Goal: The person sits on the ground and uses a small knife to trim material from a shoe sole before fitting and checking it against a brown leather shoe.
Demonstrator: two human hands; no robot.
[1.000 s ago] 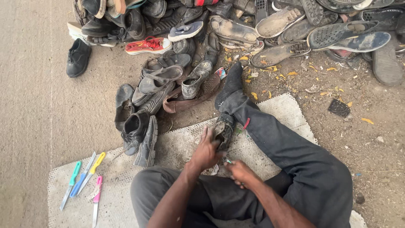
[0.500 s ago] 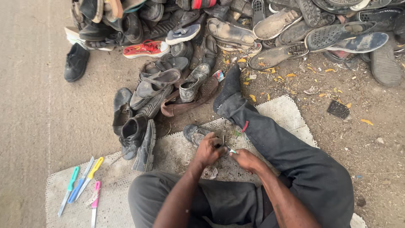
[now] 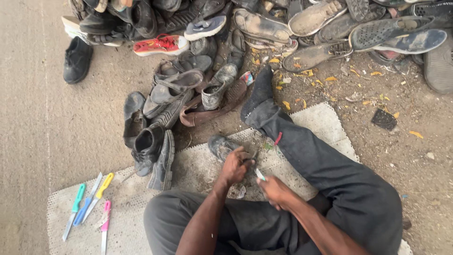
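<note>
Dusty ground with a white mat [image 3: 325, 127] spread out and a big pile of worn shoes [image 3: 264, 28] up top. Left hand [image 3: 234, 166] is clamped round a dark shoe [image 3: 218, 146] lying on the mat by the stretched-out leg. Right hand [image 3: 274, 191] is closed on a small knife [image 3: 260, 174], blade aimed at the shoe. Four coloured knives [image 3: 89, 208] lie off to the left.

Shoe pile [image 3: 264, 33], coloured knives [image 3: 89, 208]
</note>
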